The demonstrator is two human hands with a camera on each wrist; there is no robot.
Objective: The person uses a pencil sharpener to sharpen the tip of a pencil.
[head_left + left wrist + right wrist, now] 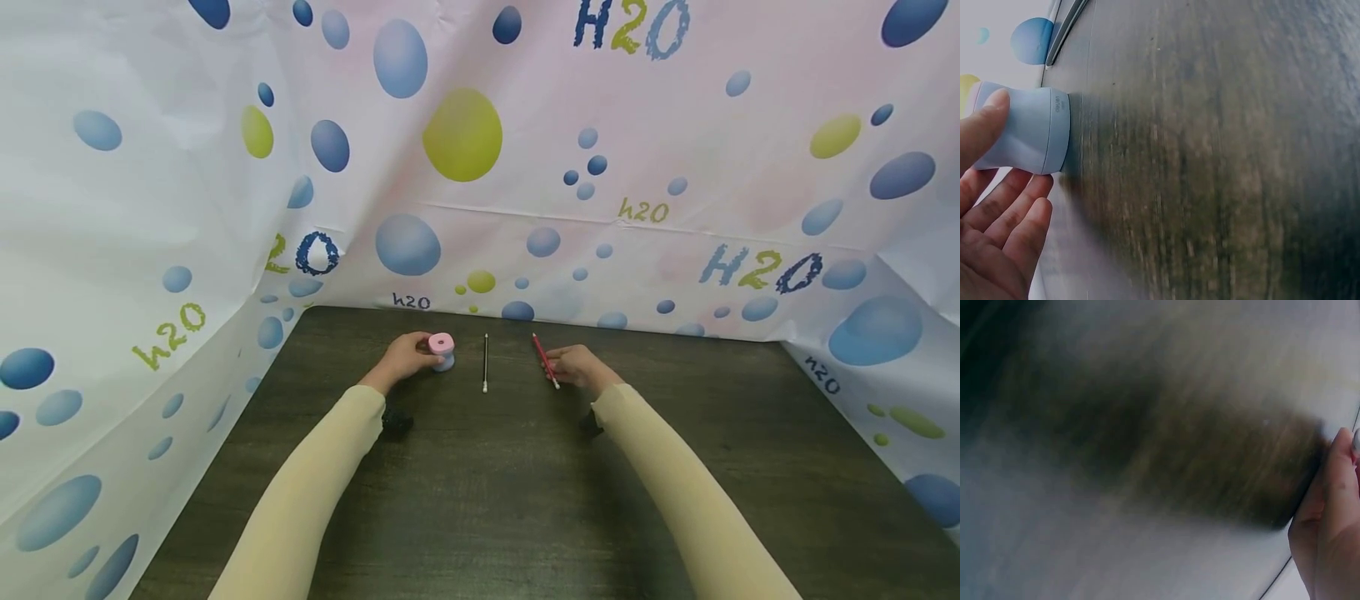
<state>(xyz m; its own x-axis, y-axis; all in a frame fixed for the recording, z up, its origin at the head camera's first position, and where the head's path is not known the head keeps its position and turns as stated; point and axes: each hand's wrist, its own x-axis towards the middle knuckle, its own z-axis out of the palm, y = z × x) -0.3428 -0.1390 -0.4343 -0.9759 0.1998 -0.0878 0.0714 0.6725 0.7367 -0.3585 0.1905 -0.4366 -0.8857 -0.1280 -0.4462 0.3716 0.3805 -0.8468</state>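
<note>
My left hand [405, 357] grips a pencil sharpener [442, 352] with a pink top, a small hole in it and a pale blue body. In the left wrist view the thumb lies along one side of the sharpener [1025, 128] and fingers are on the other, its base right at the table. A red pencil [545, 360] with a white eraser end is pinched in my right hand [577, 367], tip pointing away from me. Between the hands a black pencil [486, 362] lies on the table, its white eraser end toward me.
The dark wood-grain table [495, 500] ends at the back against a white sheet [540, 150] printed with blue and green bubbles. The same sheet rises along the left and right sides. Dark straps sit under both wrists.
</note>
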